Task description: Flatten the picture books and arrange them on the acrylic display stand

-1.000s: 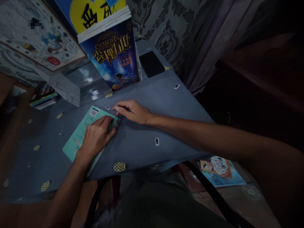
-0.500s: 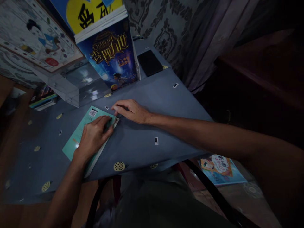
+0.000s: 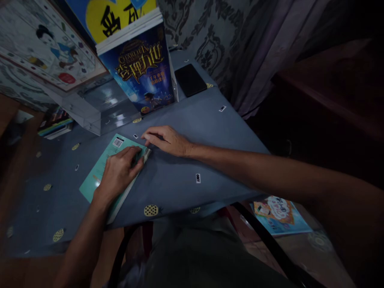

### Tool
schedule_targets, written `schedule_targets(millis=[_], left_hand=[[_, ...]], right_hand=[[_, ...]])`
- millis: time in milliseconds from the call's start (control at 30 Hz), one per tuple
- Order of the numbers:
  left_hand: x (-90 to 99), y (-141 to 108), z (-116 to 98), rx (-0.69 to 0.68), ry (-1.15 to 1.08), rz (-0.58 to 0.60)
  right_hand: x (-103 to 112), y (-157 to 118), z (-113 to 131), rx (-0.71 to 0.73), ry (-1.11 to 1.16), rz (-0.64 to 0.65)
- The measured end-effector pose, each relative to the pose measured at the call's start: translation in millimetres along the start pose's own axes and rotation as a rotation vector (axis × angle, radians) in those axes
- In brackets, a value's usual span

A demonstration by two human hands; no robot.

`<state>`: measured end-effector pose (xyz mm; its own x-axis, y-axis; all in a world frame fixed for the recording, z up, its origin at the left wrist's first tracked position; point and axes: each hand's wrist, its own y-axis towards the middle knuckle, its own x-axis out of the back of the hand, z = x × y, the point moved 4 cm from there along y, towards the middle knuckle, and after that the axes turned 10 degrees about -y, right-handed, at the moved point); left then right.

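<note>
A closed teal book (image 3: 99, 172) lies on the cloth with its barcode side up. My left hand (image 3: 120, 168) rests on top of it, palm down, fingers slightly bent and the thumb apart near the page edge. What the palm covers is hidden. Just beyond the book's top right corner, my right hand (image 3: 168, 140) lies on the table, its fingers loosely stretched and the thumb a little apart from them. Nothing shows in that hand, and its fingertips are near the book.
A blue-covered book (image 3: 144, 76) stands in front of others at the back of the cloth-covered table (image 3: 192, 124). Beside it are a clear acrylic stand (image 3: 81, 112) and a black tablet-like slab (image 3: 190, 80). Stacked books (image 3: 57, 124) lie far left; a colourful book (image 3: 279, 214) lies below the table's right edge.
</note>
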<state>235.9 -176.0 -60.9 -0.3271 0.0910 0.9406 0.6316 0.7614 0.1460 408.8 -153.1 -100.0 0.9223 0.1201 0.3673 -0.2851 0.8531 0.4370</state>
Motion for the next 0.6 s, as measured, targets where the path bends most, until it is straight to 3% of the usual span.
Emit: schedule_targets(millis=[600], left_hand=[[-9.0,-4.6,0.7,0.048,0.054,0.059]], right_hand=[[-2.9,-7.4,-1.6,-0.098,-0.083,0.027]])
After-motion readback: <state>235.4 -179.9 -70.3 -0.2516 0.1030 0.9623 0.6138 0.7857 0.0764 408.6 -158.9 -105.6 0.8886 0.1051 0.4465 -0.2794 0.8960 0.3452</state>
